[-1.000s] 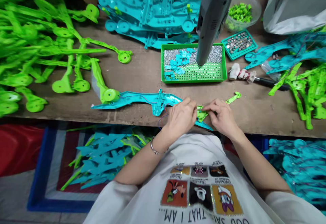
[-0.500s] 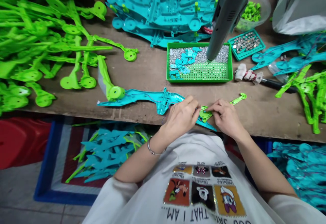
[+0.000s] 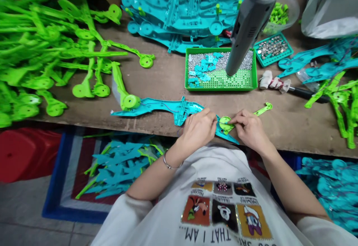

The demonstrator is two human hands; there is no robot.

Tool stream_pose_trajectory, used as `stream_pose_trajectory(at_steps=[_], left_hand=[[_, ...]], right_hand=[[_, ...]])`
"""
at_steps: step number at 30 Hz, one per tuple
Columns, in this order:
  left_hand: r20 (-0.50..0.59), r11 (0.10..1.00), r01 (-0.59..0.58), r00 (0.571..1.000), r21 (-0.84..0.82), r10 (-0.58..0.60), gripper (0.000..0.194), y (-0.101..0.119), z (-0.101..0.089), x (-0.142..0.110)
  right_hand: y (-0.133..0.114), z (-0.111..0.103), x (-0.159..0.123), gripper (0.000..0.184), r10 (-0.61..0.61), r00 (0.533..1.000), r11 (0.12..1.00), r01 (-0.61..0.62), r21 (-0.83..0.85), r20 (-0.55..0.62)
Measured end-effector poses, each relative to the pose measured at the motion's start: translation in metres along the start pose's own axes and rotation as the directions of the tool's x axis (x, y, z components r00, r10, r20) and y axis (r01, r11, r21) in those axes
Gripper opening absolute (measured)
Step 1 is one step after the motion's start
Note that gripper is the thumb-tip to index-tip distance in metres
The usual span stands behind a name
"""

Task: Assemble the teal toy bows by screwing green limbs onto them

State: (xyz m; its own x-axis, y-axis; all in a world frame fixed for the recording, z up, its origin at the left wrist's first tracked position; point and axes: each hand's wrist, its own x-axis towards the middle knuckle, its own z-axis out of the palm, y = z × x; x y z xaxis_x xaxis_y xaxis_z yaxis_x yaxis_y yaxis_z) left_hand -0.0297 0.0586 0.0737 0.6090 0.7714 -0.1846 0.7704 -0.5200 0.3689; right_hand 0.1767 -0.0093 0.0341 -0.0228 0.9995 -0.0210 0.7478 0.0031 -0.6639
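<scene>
Brown board forms the counter [image 3: 156, 81], with a crowd of green parts [image 3: 28, 52] heaped at its left end and blue frames [image 3: 179, 11] stacked along the back, which I take to leave the front strip free for the piece in hand. That piece, a long blue frame [image 3: 162, 105], lies along the near edge, close to my body, presumably so both arms can work over it without stretching. Toward its right end sits a green disc [image 3: 224, 120], one end of a slim green arm that runs out beyond my right hand [image 3: 250, 128]. The right grip has thumb and forefinger drawn together at the disc's edge, a fine pinch that would suit something thin, though I cannot tell what lies between the tips. My left hand [image 3: 200, 126] bends over the frame just beside the disc, probably steadying it; its fingertips point down and away, so I cannot tell whether that grip pinches anything. Another green part [image 3: 130, 102] rests on the frame's far left end. Ahead, a green tray [image 3: 220, 89] of metal bits and blue pieces stands within easy reach, and a grey powered driver [image 3: 250, 25] hangs above it, likely to stay handy.
</scene>
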Motion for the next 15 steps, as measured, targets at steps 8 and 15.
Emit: stream_pose_trajectory(at_steps=[8, 15], left_hand=[[-0.016, 0.995, 0.058, 0.998, 0.083, -0.056, 0.017, 0.007, 0.003, 0.012], [-0.012, 0.984, 0.073, 0.997, 0.163, -0.071, 0.023, 0.013, 0.014, 0.009]], right_hand=[[0.002, 0.002, 0.0, 0.032, -0.029, 0.999, 1.0, 0.029, -0.004, -0.017], [-0.004, -0.002, 0.0, 0.029, -0.064, 0.998, 0.994, 0.062, -0.087, -0.014]])
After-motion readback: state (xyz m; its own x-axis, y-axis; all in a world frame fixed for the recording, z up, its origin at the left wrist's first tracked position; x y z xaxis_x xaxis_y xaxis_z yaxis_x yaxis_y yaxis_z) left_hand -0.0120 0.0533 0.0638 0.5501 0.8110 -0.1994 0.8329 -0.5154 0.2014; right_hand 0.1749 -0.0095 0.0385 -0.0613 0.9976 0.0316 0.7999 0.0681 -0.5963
